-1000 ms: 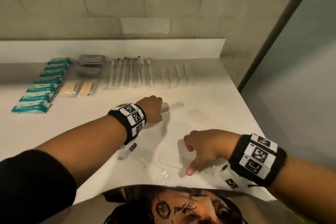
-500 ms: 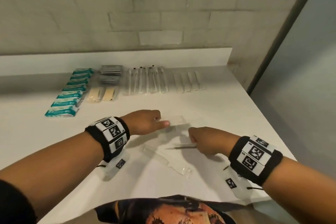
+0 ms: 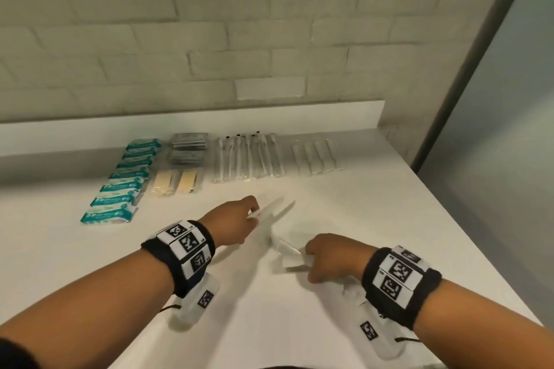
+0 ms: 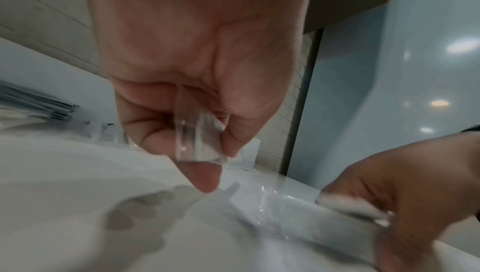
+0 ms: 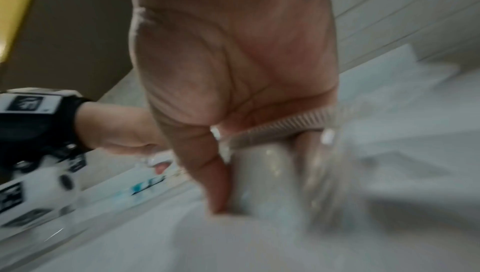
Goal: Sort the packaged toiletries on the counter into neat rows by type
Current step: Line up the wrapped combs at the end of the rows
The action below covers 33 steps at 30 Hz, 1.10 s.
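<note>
On the white counter (image 3: 344, 219) my left hand (image 3: 251, 216) pinches one end of a clear-wrapped white comb (image 3: 274, 209), which is lifted and points to the far right. The left wrist view shows the wrapper's end (image 4: 197, 139) between thumb and curled fingers. My right hand (image 3: 308, 260) grips a second wrapped comb (image 3: 288, 254) low over the counter; its teeth (image 5: 288, 123) show across the fingers in the blurred right wrist view. Sorted rows lie along the back.
At the back, from left: teal packets (image 3: 120, 183), grey sachets (image 3: 189, 147) above two beige packets (image 3: 177, 184), wrapped toothbrushes (image 3: 245, 156), a short row of white combs (image 3: 317, 154). The counter's right edge (image 3: 467, 249) runs diagonally close to my right wrist.
Both hands have taken up a wrapped comb from the loose pile. The left hand has raised its comb and moved it toward the back; the right has closed on its packet.
</note>
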Each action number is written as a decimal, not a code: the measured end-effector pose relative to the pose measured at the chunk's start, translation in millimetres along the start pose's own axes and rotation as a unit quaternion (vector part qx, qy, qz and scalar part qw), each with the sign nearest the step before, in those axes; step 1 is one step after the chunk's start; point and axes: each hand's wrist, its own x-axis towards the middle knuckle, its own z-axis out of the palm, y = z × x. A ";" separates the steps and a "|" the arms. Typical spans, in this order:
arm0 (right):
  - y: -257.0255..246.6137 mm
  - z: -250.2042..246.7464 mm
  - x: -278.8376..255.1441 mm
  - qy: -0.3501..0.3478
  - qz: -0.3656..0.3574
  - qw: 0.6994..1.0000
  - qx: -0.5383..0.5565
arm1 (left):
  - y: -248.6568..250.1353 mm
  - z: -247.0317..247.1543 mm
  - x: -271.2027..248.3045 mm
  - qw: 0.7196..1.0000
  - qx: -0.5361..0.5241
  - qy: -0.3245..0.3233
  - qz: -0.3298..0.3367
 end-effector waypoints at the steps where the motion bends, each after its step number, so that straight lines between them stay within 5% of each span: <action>1: 12.2 -4.4 3.4 0.032 0.005 0.999 0.006 | 3.4 -0.7 3.1 1.000 -0.008 0.002 -0.002; 5: 67.1 -34.3 18.0 0.219 -0.009 0.966 0.140 | 40.2 -5.2 25.3 0.998 0.054 -0.021 0.035; 9: 99.2 -61.3 27.0 0.213 -0.075 0.963 0.148 | 105.3 -15.9 75.3 0.990 0.078 -0.005 0.118; 12: 131.3 -81.5 37.5 0.241 -0.028 0.948 0.207 | 143.6 -22.3 122.4 0.986 -0.004 0.103 0.128; 16: 188.5 -108.0 60.3 0.247 0.073 0.915 0.311 | 166.5 -16.1 167.9 0.962 -0.053 0.268 0.029; 22: 237.1 -127.5 111.1 0.224 0.120 0.888 0.383 | 175.4 37.3 191.5 0.983 -0.003 0.178 -0.031; 25: 238.6 -136.0 127.5 0.191 0.142 0.795 0.558 | 180.2 48.0 199.9 0.988 0.037 0.151 -0.023; 27: 245.1 -142.9 137.0 0.179 0.180 0.776 0.578 | 182.9 49.8 208.4 0.991 0.072 0.110 -0.001; 30: 256.3 -149.3 145.1 0.135 0.187 0.788 0.570 | 188.2 48.2 221.9 0.987 0.144 0.067 0.032; 33: 258.0 -153.7 138.6 0.032 0.121 0.874 0.469 | 188.6 46.1 236.5 0.977 0.199 0.058 0.043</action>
